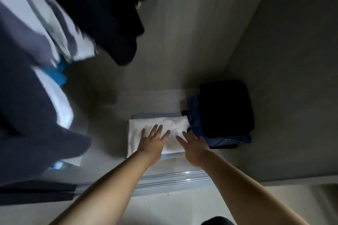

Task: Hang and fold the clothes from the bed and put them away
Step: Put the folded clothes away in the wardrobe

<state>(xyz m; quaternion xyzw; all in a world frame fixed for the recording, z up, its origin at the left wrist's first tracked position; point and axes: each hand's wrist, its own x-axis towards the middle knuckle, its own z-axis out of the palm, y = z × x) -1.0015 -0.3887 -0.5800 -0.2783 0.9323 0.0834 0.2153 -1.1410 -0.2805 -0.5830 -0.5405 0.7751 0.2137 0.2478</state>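
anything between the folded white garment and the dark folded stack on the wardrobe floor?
Nothing: in the head view the folded white garment butts against the blue bottom layers of the dark folded stack. Both hands, left hand and right hand, lie open over the white one.

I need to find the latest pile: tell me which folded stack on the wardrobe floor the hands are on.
The white stack, left of the dark blue stack, with both hands spread over its top.
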